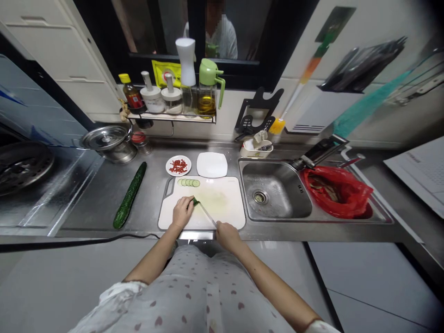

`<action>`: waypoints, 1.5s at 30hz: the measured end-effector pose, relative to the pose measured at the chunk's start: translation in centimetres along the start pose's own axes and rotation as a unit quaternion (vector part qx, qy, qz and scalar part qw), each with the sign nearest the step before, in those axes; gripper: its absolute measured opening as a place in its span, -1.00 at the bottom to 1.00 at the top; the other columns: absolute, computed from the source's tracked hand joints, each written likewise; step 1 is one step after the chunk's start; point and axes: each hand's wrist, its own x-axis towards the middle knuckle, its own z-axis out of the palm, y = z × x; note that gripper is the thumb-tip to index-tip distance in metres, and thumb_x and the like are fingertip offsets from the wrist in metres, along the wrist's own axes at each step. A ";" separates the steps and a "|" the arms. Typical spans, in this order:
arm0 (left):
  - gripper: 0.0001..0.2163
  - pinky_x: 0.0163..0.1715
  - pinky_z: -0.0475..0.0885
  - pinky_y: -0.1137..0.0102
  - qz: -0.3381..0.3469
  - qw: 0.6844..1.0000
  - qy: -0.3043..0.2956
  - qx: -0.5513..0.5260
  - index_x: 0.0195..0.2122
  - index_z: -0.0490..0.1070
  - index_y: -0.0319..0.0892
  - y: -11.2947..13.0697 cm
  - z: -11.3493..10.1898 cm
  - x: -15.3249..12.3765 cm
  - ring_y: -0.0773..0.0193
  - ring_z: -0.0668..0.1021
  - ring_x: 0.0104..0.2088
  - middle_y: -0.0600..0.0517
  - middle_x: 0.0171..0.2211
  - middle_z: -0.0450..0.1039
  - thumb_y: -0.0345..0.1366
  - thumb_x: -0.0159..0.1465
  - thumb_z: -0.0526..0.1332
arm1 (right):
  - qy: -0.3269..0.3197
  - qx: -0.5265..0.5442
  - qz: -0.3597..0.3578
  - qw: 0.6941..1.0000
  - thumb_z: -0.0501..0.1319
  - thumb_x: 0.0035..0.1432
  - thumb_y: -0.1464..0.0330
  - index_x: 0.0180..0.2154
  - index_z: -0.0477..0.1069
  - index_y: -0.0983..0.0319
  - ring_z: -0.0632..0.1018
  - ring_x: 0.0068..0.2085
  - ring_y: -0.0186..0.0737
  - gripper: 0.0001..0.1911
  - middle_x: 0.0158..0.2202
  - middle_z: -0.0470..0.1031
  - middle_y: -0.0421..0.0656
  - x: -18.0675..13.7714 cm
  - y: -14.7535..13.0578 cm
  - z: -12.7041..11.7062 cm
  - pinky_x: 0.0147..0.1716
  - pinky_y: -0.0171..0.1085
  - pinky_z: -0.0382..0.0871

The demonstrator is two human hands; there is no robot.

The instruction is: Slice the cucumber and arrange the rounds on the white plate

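Note:
My left hand (182,211) is closed over a short piece of cucumber (195,201), pressing it on the white cutting board (229,194). Most of that piece is hidden under my fingers. In my right hand (228,235) is the handle of a knife (207,213), its blade pointing up and left with the tip beside the cucumber piece. Along the board's top left lies a row of overlapping cucumber slices (189,183). Left of the board a whole cucumber (130,196) rests on the steel counter.
Behind the board stand a plate of chopped red pieces (178,165) and a white plate (212,164). A sink (277,189) is to the right, with a red plastic bag (340,194) beyond it. A lidded pot (110,142) stands back left, and a shelf (173,118) holds seasoning bottles.

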 end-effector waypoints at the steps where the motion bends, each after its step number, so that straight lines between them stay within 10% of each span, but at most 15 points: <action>1: -0.76 -0.11 0.39 0.27 -0.004 1.000 0.002 0.001 -0.05 0.41 -0.09 0.0 0.0 0.1 0.17 0.48 -0.15 -0.04 -0.20 0.49 -0.29 0.33 0.04 | 0.005 0.000 0.002 1.000 -0.01 0.22 0.47 -0.11 0.37 0.28 0.56 -0.15 -0.07 -0.74 -0.23 0.55 0.05 -0.1 0.1 0.0 -0.27 -0.26 0.30; 25: -0.67 0.01 0.30 0.17 -0.158 0.987 -0.002 0.032 0.03 0.38 -0.12 1.8 -1.6 1.7 0.08 0.45 -0.02 -0.07 -0.05 0.48 -0.17 0.34 -0.02 | 0.102 -0.040 0.036 0.993 0.10 0.22 0.31 -0.02 0.29 0.21 0.54 -0.14 -0.11 -0.71 -0.18 0.55 -0.06 -0.5 0.5 -2.1 -0.25 -0.28 0.22; 36: -0.72 0.18 0.04 0.05 0.006 0.972 -0.230 0.039 -0.11 0.51 0.00 6.8 -2.2 5.6 0.08 0.33 0.10 -0.01 0.06 0.40 -0.08 0.28 0.10 | 0.133 -0.081 -0.007 0.988 0.12 0.22 0.28 0.07 0.25 0.25 0.52 -0.13 -0.09 -0.60 -0.18 0.54 -0.03 -0.2 1.7 -1.5 -0.22 -0.26 0.21; 45: -0.84 0.04 0.26 0.25 0.019 0.967 -0.251 -0.043 -0.25 0.53 -0.06 7.8 -0.7 6.5 0.15 0.43 -0.04 0.00 -0.12 0.48 -0.23 0.20 0.19 | 0.133 -0.056 0.011 0.989 0.11 0.22 0.26 0.06 0.26 0.23 0.53 -0.15 -0.11 -0.62 -0.19 0.55 -0.04 -0.4 3.5 -0.8 -0.22 -0.28 0.21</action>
